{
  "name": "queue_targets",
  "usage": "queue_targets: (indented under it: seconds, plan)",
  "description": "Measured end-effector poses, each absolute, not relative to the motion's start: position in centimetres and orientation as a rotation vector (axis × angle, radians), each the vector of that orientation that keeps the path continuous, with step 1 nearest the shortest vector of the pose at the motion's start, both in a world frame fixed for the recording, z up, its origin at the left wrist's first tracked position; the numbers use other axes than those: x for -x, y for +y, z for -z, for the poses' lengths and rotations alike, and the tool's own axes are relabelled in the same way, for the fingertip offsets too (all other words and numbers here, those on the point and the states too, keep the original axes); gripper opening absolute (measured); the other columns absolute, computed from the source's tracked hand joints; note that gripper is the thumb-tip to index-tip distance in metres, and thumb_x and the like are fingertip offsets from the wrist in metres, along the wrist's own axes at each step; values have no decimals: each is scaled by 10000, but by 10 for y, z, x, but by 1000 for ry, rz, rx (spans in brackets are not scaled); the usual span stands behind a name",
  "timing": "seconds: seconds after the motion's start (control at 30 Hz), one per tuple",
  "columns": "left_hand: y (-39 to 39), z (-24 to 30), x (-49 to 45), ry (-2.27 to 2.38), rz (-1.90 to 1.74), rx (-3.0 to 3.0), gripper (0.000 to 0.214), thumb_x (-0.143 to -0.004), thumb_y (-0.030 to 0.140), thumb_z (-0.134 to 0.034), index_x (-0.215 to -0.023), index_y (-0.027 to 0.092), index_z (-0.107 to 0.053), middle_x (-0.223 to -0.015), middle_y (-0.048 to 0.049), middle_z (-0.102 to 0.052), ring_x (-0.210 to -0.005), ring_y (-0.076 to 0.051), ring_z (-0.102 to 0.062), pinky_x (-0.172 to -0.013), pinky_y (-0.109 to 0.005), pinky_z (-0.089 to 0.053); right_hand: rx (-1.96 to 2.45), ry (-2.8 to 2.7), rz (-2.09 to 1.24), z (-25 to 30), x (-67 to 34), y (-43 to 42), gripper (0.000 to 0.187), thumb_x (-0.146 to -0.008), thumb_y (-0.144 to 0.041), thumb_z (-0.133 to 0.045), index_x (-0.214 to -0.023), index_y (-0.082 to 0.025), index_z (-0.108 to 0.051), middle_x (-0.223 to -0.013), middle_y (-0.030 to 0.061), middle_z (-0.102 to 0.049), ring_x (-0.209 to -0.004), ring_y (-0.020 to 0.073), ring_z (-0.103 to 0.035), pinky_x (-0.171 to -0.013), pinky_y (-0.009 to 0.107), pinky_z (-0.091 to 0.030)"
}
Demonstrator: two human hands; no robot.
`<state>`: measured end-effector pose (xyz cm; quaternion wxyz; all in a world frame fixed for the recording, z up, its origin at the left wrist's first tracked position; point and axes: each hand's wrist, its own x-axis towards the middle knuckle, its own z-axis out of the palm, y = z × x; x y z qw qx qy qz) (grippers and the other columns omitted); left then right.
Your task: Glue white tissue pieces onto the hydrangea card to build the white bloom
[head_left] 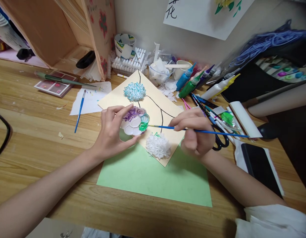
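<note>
My left hand (111,130) grips a small flower-shaped paint palette (131,129) by its edges, with purple, blue and green paint in its wells. A thin blue paintbrush (162,127) is pinched in my right hand (196,132), its tip touching the green paint. Below both hands lies a cream card (153,109), turned cornerwise, with black lines drawn on it. On the card sit a blue-and-white paper-shred pompom (134,91) and a white one (158,145) with a few green strokes above it. A green sheet (153,178) lies partly under the card.
Paint bottles (189,84), a bowl of paper scraps (159,71) and a marker tray (129,62) stand along the back. Scissors (221,140), pens and a black phone (259,168) lie right. Another blue brush (79,112) rests on stained paper (100,96) left.
</note>
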<state>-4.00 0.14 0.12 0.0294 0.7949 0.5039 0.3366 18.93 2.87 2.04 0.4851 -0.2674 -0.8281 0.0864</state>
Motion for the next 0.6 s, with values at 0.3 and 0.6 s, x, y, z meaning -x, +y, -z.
queue_targets:
  seconds: [0.3, 0.6]
  plan:
    - [1, -1, 40, 1563, -1018, -2445, 797, -672, 386, -692, -1354, 286, -292, -1171, -99, -464, -1088, -276, -428, -916, -463, -352, 558, -1918, -217, -22, -183, 28, 182, -869, -188, -357, -814, -247, -520, -655, 9, -615, -617, 193, -551, -607, 375, -444]
    - [3, -1, 41, 1547, -1049, -2465, 789, -676, 377, -690, -1352, 268, -297, -1166, -102, -462, -1086, -276, -440, -917, -461, -343, 617, -1751, -273, -32, -187, 32, 191, -835, -175, -406, -686, -224, -515, -566, -8, -528, -525, 152, -497, -542, 326, -410]
